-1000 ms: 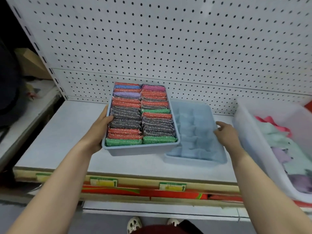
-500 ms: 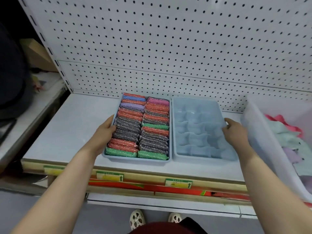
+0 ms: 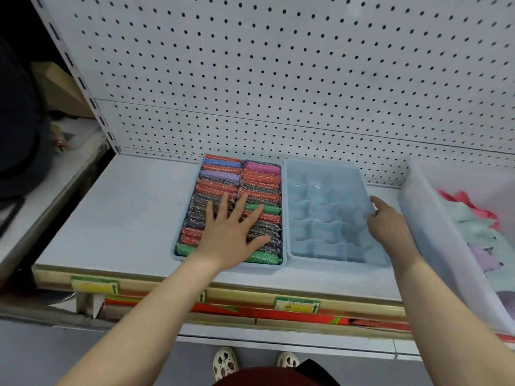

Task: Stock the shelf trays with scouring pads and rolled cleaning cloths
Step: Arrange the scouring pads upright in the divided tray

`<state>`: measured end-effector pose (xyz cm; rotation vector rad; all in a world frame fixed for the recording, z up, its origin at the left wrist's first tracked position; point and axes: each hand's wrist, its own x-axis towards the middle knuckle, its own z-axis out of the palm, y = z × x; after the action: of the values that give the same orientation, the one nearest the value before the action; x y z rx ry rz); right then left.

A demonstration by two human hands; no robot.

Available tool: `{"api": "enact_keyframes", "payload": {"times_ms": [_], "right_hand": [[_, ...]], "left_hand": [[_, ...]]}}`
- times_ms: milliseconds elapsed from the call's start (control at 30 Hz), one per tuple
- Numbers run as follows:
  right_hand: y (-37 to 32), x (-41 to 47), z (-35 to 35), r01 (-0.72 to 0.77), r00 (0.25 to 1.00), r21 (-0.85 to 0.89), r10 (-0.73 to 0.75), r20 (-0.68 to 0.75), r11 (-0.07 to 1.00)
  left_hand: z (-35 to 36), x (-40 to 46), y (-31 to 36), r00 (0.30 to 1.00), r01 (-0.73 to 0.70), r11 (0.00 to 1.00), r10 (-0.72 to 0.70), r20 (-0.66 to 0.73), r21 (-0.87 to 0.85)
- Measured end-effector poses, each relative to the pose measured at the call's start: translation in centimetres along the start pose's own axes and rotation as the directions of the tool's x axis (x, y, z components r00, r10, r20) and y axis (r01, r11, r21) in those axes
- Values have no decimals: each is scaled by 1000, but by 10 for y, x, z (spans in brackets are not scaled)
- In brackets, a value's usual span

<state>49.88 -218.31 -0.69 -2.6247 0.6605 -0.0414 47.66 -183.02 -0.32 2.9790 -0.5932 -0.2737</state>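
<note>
The scouring pads (image 3: 220,188) stand on edge in 2 rows, filling the left tray (image 3: 174,250) on the shelf (image 3: 119,207). The left hand (image 3: 232,236) lies flat on them, fingers straight and spread. Touching that tray's right side is the divided tray (image 3: 326,210), its cells bare. The right hand (image 3: 386,222) rests at its right rim, fingers loosely bent; whether they grip the rim is unclear. Further right, cloths (image 3: 479,227) lie loose in a clear bin (image 3: 434,232).

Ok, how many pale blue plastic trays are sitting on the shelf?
2: the pale blue tray packed with scouring pads on the left, and the empty divided pale blue tray touching its right side.
</note>
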Motion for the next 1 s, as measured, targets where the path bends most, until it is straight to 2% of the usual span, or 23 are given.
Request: {"api": "enact_keyframes", "payload": {"times_ms": [133, 367, 433, 500, 567, 633, 833, 1000], "right_hand": [[-3, 0, 1, 1, 1000, -30, -1, -8, 1000], [-6, 4, 4, -9, 1000, -65, 8, -11, 998], [-7, 2, 3, 2, 1000, -87, -4, -17, 996], [-7, 0, 0, 42, 998, -142, -48, -38, 989], [-5, -3, -3, 126, 989, -228, -141, -46, 965], [0, -5, -7, 168, 982, -306, -185, -28, 937], [13, -8, -18, 131, 984, -494, -172, -38, 859], [19, 0, -25, 85, 993, -476, -112, -28, 875]], "left_hand": [[1, 17, -10, 999, 44, 999, -44, -18, 3], [-6, 24, -14, 1000, 29, 1000, -29, -2, -1], [-7, 21, -2, 992, -41, 998, 35, -118, -49], [-9, 22, 21, 969, -180, 980, 161, -186, -88], [-8, 28, 42, 961, -252, 962, 236, -143, -102], [-4, 36, 56, 969, -241, 969, 238, -64, -51], [7, 57, 75, 966, -249, 966, 253, -52, 63], [6, 66, 91, 967, -244, 969, 247, -68, 49]]}}
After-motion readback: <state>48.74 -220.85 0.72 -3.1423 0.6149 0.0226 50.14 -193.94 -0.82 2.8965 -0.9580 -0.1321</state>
